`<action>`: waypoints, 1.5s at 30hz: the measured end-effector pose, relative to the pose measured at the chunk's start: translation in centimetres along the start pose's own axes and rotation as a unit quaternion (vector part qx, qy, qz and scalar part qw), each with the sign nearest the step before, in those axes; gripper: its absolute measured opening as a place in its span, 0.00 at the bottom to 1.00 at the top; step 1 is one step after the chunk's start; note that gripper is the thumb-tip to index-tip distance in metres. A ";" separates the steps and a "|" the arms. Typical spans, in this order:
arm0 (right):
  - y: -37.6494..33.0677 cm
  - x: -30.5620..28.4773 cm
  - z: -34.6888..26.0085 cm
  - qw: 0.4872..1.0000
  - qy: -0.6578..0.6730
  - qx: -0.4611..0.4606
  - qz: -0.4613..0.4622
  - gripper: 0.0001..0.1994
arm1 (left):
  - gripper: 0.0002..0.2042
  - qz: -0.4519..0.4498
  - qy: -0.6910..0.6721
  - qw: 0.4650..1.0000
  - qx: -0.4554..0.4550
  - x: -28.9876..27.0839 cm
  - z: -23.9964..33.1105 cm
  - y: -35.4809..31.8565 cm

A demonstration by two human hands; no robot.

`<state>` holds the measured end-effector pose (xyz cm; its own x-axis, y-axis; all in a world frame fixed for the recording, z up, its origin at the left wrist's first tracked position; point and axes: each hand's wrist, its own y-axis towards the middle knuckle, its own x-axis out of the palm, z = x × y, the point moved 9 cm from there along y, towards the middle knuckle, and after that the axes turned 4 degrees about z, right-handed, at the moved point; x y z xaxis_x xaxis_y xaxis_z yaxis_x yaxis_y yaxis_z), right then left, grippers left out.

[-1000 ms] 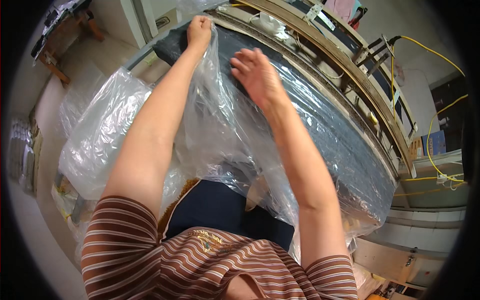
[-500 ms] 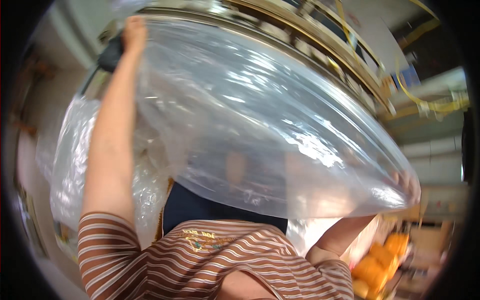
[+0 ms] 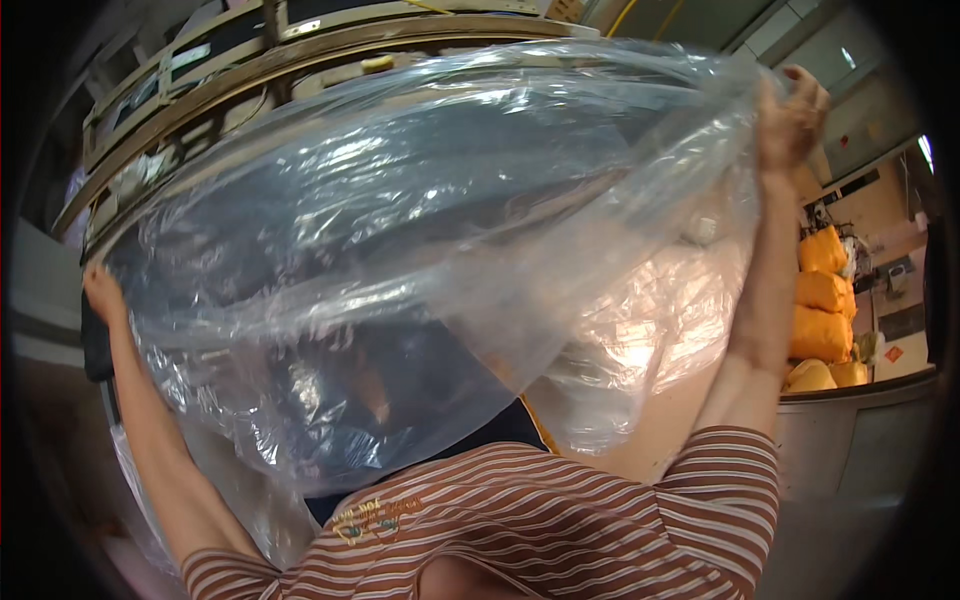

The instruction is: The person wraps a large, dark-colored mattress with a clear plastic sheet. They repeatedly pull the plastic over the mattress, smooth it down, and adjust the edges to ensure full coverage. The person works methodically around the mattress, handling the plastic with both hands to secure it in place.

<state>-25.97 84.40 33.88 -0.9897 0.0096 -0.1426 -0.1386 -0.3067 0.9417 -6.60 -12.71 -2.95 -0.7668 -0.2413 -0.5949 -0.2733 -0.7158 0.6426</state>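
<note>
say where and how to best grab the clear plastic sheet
Probably take the clear plastic sheet by its two outer ends, from left and right, where the left hand and right hand are: it bunches into graspable folds at the right, while its middle spreads broad and thin.

Layout of the sheet and its surroundings

The plastic sheet (image 3: 380, 190) spans the centre, running from the left hand (image 3: 105, 293) at its left end to the right hand (image 3: 790, 120) at its far right corner. Beneath the sheet lies a block (image 3: 96, 345), one end of which emerges just beside the left hand. Behind the block, across the far left, extends a rail (image 3: 330, 44). The sheet's near edge lies before the person's shirt (image 3: 520, 510). Further plastic film (image 3: 690, 320) lies right of centre, left of the right forearm (image 3: 765, 300). Beyond that forearm, to the right, bags (image 3: 822, 292) stand stacked; a cord (image 3: 620, 18) passes behind the sheet's far edge.
</note>
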 end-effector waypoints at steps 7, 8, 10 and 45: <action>-23.7 17.0 -3.9 0.905 0.219 0.106 -0.350 0.26 | 0.16 -0.061 0.174 0.980 0.076 -10.4 -11.2 1.4; -26.2 20.2 -3.6 0.856 0.231 0.157 -0.434 0.28 | 0.16 -0.044 0.181 0.977 0.106 -14.9 -14.1 3.8; -27.7 23.2 -3.8 0.741 0.206 0.211 -0.603 0.33 | 0.16 -0.083 0.204 0.974 0.049 -17.6 -17.6 3.8; -19.9 21.2 -24.6 0.788 0.485 0.087 -0.370 0.06 | 0.22 -0.057 -0.169 0.937 -0.302 -39.2 -19.4 -9.0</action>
<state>-43.34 67.25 4.62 -0.1567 -0.6327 -0.7584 -0.7509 -0.4225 0.5076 37.18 -9.56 5.24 -0.9205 0.0068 -0.3906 -0.0639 -0.9890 0.1334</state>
